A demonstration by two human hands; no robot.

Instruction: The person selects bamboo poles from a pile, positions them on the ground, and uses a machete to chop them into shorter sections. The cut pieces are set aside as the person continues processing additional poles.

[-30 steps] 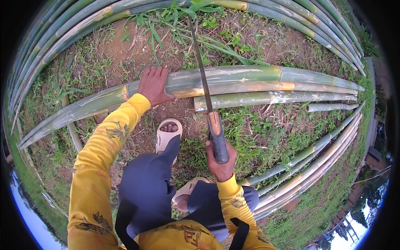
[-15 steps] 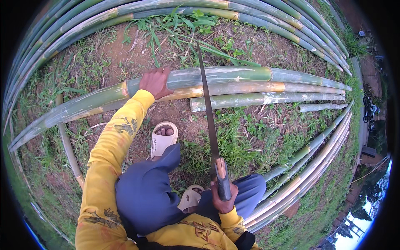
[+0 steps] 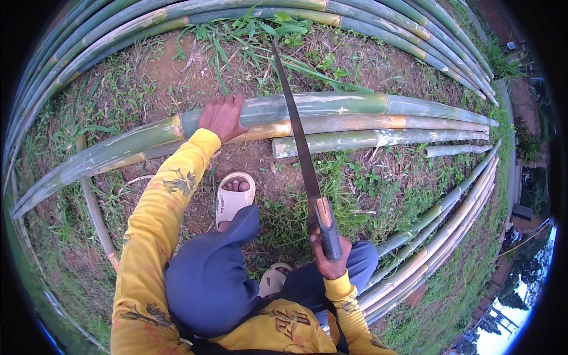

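Note:
My left hand [image 3: 223,116] is closed over a thick green bamboo pole [image 3: 331,104], gripping it from above. In my right hand [image 3: 329,255] is a hand saw [image 3: 302,139], its dark handle with a wooden-coloured patch wrapped by my fingers. The long narrow blade crosses over the green pole to the right of my left hand, its tip pointing away past the pole. Whether the teeth have cut into the bamboo I cannot tell. A yellowish bamboo pole [image 3: 349,123] lies right against the near side of the green one, and a shorter pale pole [image 3: 340,142] sits nearer still.
Several long bamboo poles [image 3: 248,13] lie across the far side. More thin poles [image 3: 438,248] are stacked at the right. A short piece [image 3: 458,150] and a crosswise pole [image 3: 96,219] rest on the ground. My sandalled foot [image 3: 236,192] stands near the poles.
The saw has moved forward, away from me, with my right hand, and its blade leans a little more to the left. My left hand stays on the green pole.

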